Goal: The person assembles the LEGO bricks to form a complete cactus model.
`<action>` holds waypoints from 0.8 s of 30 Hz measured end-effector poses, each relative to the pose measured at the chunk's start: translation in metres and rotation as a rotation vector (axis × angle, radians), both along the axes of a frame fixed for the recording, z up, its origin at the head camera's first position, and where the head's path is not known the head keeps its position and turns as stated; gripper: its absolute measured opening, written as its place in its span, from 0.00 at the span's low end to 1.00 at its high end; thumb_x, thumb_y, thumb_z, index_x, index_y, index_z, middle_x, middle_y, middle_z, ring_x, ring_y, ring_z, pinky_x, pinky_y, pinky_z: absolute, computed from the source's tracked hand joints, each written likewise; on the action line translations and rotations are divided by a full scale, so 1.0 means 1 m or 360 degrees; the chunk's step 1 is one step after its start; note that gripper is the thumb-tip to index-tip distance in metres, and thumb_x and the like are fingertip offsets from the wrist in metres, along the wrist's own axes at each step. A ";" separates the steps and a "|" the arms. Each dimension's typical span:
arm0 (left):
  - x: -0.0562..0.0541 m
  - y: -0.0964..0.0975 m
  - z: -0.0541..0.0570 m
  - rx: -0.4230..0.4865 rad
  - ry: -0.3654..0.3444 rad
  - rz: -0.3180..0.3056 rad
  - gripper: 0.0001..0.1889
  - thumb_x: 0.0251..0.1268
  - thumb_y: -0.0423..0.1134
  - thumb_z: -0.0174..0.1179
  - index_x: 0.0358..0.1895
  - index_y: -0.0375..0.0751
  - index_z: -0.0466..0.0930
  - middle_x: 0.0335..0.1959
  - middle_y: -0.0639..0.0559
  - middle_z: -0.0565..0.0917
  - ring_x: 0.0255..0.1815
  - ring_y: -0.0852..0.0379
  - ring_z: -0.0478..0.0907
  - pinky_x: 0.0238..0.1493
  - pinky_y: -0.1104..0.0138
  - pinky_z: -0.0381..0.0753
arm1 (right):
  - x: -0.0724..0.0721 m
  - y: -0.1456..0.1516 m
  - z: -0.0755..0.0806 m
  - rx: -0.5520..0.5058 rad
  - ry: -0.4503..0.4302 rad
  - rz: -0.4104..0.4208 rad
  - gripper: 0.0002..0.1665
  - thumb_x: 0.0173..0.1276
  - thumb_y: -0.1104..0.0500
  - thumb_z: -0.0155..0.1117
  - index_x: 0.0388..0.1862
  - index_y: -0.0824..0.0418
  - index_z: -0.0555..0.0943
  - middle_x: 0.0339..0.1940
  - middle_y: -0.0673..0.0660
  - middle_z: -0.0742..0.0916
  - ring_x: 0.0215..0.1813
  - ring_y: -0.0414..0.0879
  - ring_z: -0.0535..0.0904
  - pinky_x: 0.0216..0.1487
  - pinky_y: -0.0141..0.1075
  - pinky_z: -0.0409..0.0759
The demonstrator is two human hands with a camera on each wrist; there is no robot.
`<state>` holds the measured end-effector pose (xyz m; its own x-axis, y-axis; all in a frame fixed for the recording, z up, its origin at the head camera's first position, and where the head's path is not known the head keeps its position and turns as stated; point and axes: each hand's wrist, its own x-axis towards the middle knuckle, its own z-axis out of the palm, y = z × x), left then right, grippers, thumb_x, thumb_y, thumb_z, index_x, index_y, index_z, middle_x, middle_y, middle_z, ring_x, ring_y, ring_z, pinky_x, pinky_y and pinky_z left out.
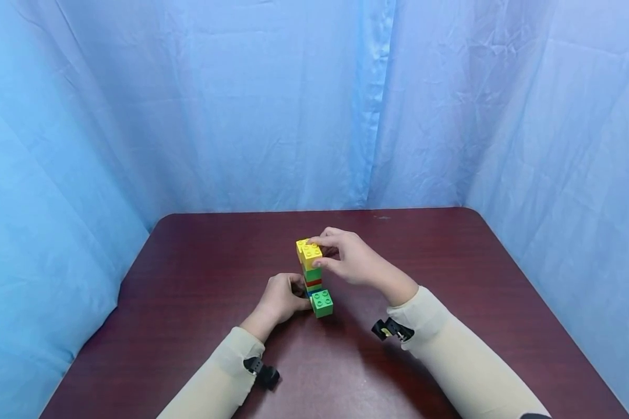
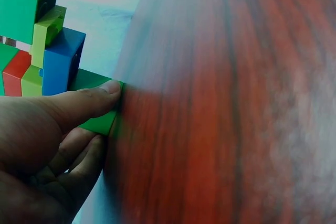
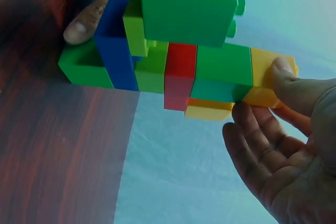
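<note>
A tower of toy building bricks [image 1: 313,275] stands upright on the table. Its base is a green brick [image 2: 98,124], which my left hand [image 1: 280,297] pinches low down between thumb and fingers. Above the base come blue [image 3: 118,56], lime, red [image 3: 179,72] and green layers. At the top, my right hand [image 1: 353,259] pinches a yellow brick [image 3: 262,69] between thumb and fingers. A larger green brick [image 1: 322,305] juts out toward me on a thin lime piece [image 3: 135,24]. Another yellow brick [image 3: 209,109] sticks out on the opposite side.
The dark red wooden table [image 1: 215,244] has rounded far corners. Light blue curtains [image 1: 272,116] hang behind it and along both sides. Small black cameras [image 1: 266,375] are strapped at both wrists over cream sleeves.
</note>
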<state>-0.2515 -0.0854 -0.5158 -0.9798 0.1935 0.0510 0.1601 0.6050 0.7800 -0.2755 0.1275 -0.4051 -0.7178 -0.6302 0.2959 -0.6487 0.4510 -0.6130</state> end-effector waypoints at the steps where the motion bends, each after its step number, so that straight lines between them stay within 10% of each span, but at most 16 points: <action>1: 0.000 0.001 0.000 -0.0001 -0.0001 0.0009 0.14 0.46 0.37 0.85 0.33 0.48 0.88 0.28 0.59 0.86 0.33 0.60 0.80 0.40 0.61 0.82 | 0.000 0.001 -0.001 0.0004 0.0006 -0.0008 0.29 0.70 0.57 0.75 0.69 0.59 0.82 0.45 0.46 0.82 0.45 0.41 0.81 0.47 0.37 0.85; 15: 0.003 0.009 -0.001 -0.0083 0.0047 0.0087 0.19 0.40 0.40 0.88 0.29 0.46 0.83 0.24 0.59 0.82 0.28 0.59 0.76 0.33 0.63 0.78 | 0.040 0.025 -0.028 -0.0073 -0.0119 -0.0171 0.29 0.65 0.44 0.79 0.57 0.52 0.75 0.44 0.48 0.85 0.41 0.38 0.83 0.43 0.38 0.86; 24: 0.004 0.013 0.001 -0.0254 0.0114 0.0168 0.25 0.37 0.50 0.89 0.37 0.46 0.85 0.28 0.57 0.85 0.30 0.59 0.80 0.38 0.60 0.83 | 0.056 0.022 -0.053 0.0366 0.0393 -0.0242 0.41 0.51 0.37 0.87 0.57 0.50 0.76 0.47 0.41 0.80 0.41 0.37 0.81 0.40 0.38 0.83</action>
<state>-0.2473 -0.0720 -0.5143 -0.9900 0.1009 0.0985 0.1408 0.7363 0.6618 -0.2190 0.1491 -0.4585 -0.7328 -0.5923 0.3350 -0.6796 0.6613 -0.3176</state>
